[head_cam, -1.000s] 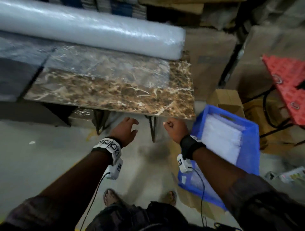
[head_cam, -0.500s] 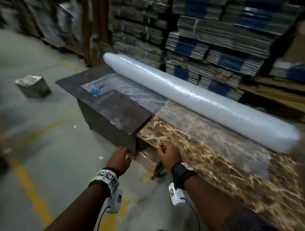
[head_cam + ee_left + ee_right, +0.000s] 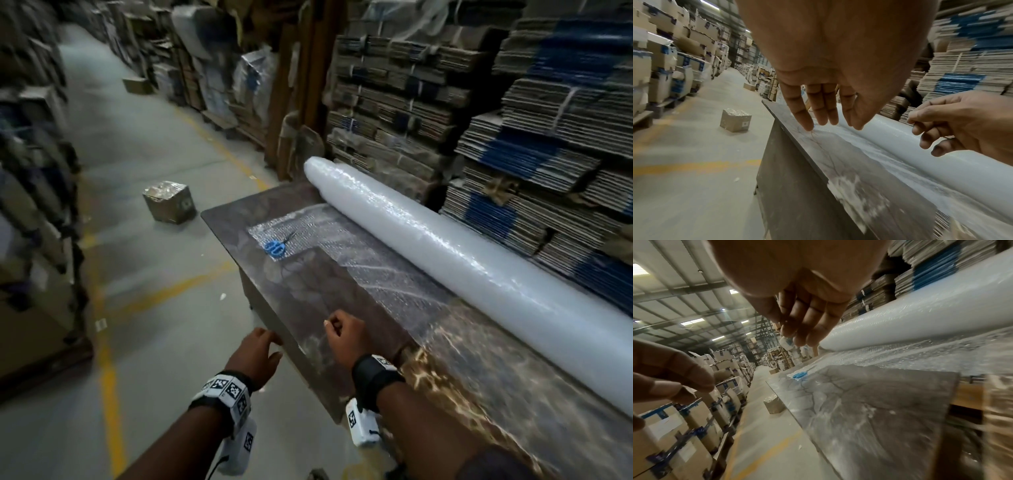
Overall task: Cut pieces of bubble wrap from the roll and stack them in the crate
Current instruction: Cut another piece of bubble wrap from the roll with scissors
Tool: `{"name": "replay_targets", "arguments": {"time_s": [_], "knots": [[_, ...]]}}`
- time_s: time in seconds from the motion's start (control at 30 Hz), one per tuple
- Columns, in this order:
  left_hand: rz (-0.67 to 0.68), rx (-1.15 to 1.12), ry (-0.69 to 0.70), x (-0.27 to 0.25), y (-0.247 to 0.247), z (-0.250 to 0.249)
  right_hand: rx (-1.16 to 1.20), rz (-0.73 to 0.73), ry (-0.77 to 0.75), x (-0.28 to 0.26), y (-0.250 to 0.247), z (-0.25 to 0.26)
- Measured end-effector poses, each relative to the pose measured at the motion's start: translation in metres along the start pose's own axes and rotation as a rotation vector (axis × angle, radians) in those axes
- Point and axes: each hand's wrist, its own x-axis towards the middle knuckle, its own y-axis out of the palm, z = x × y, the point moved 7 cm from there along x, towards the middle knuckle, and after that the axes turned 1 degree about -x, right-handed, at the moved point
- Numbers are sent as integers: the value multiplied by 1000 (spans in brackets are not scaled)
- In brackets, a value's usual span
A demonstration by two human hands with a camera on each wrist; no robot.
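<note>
A long white bubble wrap roll (image 3: 462,260) lies along the far side of the table. Its loose sheet (image 3: 359,263) is spread flat over the dark slab (image 3: 301,301). Blue-handled scissors (image 3: 275,247) lie on the sheet's far left corner. My left hand (image 3: 255,349) hangs just off the table's near edge, fingers relaxed and holding nothing; the left wrist view shows those fingers (image 3: 818,105) nearly straight. Over the near part of the slab my right hand (image 3: 346,334) hovers with fingers loosely curled, also holding nothing. The right wrist view shows the roll (image 3: 920,311) and scissors (image 3: 800,374) ahead. The crate is out of view.
A brown marble slab (image 3: 513,394) continues the table to the right. Stacks of flattened cardboard (image 3: 513,120) stand behind the roll. A wrapped cardboard box (image 3: 169,202) sits on the aisle floor to the left. Racks of boxes (image 3: 30,205) line the far side of the aisle.
My view has swung left from the blue crate towards the table's left end, bringing the scissors into sight. Both hands have moved left along the near edge, still holding nothing.
</note>
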Motion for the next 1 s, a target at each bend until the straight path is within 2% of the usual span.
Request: {"name": "replay_targets", "arguments": {"time_s": [0.1,0.3,0.4,0.53,0.7,0.8,0.9,1.0], "knots": [[-58,-12,-55,66,-27,17,11,36,16,76,20,1],[-87,-10,-119,142,-51,42,-34,120,43,179,33,22],[-80,2,-120,187,-61,55,-60,149,43,228,45,32],[-55,-16,-103,251,-69,78,-65,159,119,285,81,31],[43,1,-88,345,-69,124,-121,183,273,358,141,32],[145,43,-67,400,-59,154,-125,201,386,394,186,30],[236,17,-44,443,-49,176,-165,257,515,412,224,21],[294,-27,-5,473,-37,192,-205,206,591,415,240,13]]}}
